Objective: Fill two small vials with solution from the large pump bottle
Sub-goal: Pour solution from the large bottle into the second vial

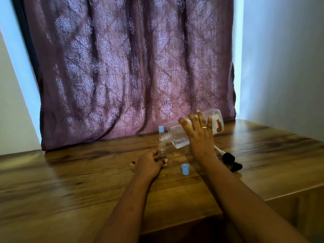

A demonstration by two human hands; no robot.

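Note:
My right hand [199, 135] grips the large clear bottle [178, 135], tipped on its side with its open threaded neck pointing down-left. The neck sits right over the mouth of an uncapped small vial [162, 151] that stands on the wooden table [87, 172]. My left hand [149, 163] holds that vial at its base. A second small vial [161, 133] with a blue cap stands upright just behind it. A loose blue cap [185, 169] lies on the table between my arms. The black pump head [230, 159] with its white tube lies to the right.
A purple patterned curtain [131, 67] hangs right behind the table's back edge. The table's right edge drops off near the pump head, with a pale wall [289, 67] beyond. The front edge runs under my forearms.

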